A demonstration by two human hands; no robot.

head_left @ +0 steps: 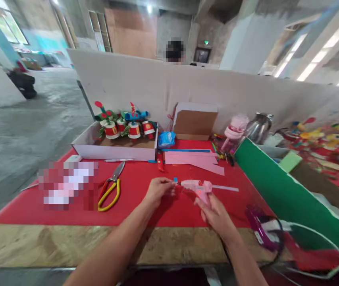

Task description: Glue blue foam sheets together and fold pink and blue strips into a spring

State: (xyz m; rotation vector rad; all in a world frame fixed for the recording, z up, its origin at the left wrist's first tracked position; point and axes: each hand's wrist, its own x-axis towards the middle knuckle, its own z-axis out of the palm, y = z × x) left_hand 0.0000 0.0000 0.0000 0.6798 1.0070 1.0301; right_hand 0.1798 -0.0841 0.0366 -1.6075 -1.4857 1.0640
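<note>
My right hand (215, 212) is wrapped round the handle of a pink hot glue gun (195, 186), whose small red light is lit. A clear glue stick (227, 188) sticks out of its back end. The gun's dark nozzle points left, close to a small blue piece (175, 180) pinched in the fingertips of my left hand (160, 189). I cannot tell whether nozzle and piece touch. Left of my left hand, yellow-handled scissors (111, 190) lie on the red table cover (139, 171).
Behind stands a white box (112, 151) with several paper-cup figures (133, 129). Pink paper strips (190, 157), a blue packet (166, 140) and a pink bottle (233, 133) lie or stand nearby. A green-sided box (288, 198) and purple power strip (263, 230) with cables are at right.
</note>
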